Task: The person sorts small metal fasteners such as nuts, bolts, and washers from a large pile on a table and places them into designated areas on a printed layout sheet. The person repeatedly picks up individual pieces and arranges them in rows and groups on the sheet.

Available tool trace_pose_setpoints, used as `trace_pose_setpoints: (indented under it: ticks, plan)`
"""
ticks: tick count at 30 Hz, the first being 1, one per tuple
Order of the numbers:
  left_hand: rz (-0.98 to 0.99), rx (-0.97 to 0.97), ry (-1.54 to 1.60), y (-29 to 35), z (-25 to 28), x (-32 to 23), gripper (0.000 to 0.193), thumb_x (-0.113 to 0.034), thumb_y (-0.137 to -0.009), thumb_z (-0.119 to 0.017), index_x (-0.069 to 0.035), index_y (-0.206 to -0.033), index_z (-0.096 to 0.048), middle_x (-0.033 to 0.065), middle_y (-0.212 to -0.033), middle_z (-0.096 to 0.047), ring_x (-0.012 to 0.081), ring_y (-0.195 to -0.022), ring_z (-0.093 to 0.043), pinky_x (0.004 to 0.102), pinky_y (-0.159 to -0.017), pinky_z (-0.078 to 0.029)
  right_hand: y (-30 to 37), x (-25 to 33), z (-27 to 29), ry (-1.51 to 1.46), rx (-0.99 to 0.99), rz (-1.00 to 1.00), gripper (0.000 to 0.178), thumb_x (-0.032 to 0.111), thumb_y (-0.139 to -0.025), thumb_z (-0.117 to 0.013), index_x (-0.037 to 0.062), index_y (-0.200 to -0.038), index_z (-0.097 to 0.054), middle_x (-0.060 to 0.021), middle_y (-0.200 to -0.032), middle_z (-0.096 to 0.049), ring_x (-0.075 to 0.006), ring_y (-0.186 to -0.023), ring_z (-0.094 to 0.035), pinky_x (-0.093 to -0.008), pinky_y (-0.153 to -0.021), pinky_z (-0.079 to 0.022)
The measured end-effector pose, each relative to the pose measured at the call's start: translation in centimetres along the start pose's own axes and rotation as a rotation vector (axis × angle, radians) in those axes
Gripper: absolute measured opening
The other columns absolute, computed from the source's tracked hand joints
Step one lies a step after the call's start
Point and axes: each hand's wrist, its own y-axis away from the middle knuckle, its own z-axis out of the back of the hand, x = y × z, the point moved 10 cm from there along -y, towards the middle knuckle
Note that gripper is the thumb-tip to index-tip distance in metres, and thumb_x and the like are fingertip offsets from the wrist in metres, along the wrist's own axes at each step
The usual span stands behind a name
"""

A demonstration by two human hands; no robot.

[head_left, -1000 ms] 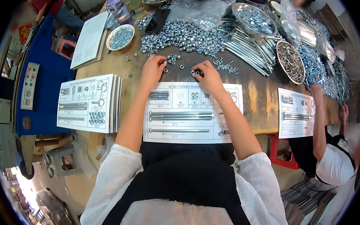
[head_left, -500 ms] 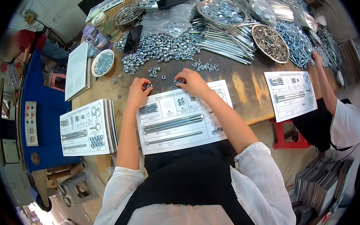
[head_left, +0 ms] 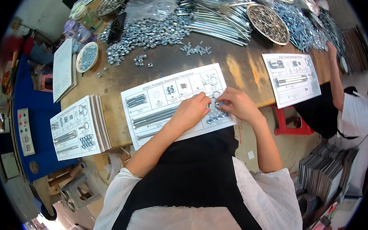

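In the head view, the left hand (head_left: 189, 113) and the right hand (head_left: 240, 105) come together over the right part of a flat, glossy printed sheet (head_left: 150, 108) at the near edge of the worktop (head_left: 166, 61). The left fingers are drawn in to a close pinch on a bright nut (head_left: 209, 106), a small ring of metal. The right fingers curl nearly closed just beside it, with a second nut (head_left: 218, 104) at their tips. Round nut shapes show on the sheet below the fingers — whether loose or printed, I cannot tell.

Farther off lies a glittering heap of chunky nuts (head_left: 151, 35), with a small cluster (head_left: 139, 60) apart from it on the near side. Short, slim screws (head_left: 195, 49) are scattered to its right; behind them, long, smooth metal rods (head_left: 219, 26) lie side by side. An oval metal dish (head_left: 287, 38) of bolts stands at the far right, and a pale bowl (head_left: 79, 69) of tiny fasteners at left — beyond a thick stack of sheets (head_left: 80, 127). Crinkled clear plastic (head_left: 152, 5) covers part of the far left.
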Motion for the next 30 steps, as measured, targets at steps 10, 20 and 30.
trace_pose_setpoints:
  ticks: [10, 20, 30]
  plan:
    - [-0.008, -0.007, -0.005, 1.0, -2.6, -0.9, 0.023, -0.001, -0.087, -0.063, -0.004, -0.11, -0.065, 0.009, -0.1, -0.058, 0.0298, -0.087, -0.066, 0.0391, -0.073, -0.056, 1.7, -0.9, -0.2, -0.053, -0.153, 0.032, 0.011, 0.008, -0.087, -0.069, 0.0055, -0.096, -0.074, -0.0102, -0.094, -0.066, -0.03, -0.087, -0.066, -0.0386, -0.076, -0.053]
    - [0.318, -0.163, 0.142, 1.8, 3.1, 4.1, 0.024, -0.009, -0.092, -0.066, -0.008, -0.116, -0.066, 0.0118, -0.109, -0.066, 0.0297, -0.091, -0.068, 0.0391, -0.08, -0.054, 1.8, 0.1, 0.9, -0.134, -0.179, -0.059, 0.014, 0.009, -0.092, -0.064, 0.0064, -0.1, -0.075, -0.0119, -0.098, -0.068, -0.0317, -0.088, -0.066, -0.0382, -0.079, -0.053]
    - [0.381, -0.551, -0.178, 0.0, 15.1, 27.8, 0.027, -0.006, -0.093, -0.059, -0.006, -0.118, -0.068, 0.0174, -0.11, -0.066, 0.0359, -0.106, -0.063, 0.0437, -0.091, -0.05, -20.4, 6.6, -5.7, -0.101, -0.301, 0.315, 0.022, 0.009, -0.089, -0.062, 0.0086, -0.108, -0.072, -0.0135, -0.105, -0.067, -0.034, -0.1, -0.066, -0.0438, -0.086, -0.053]
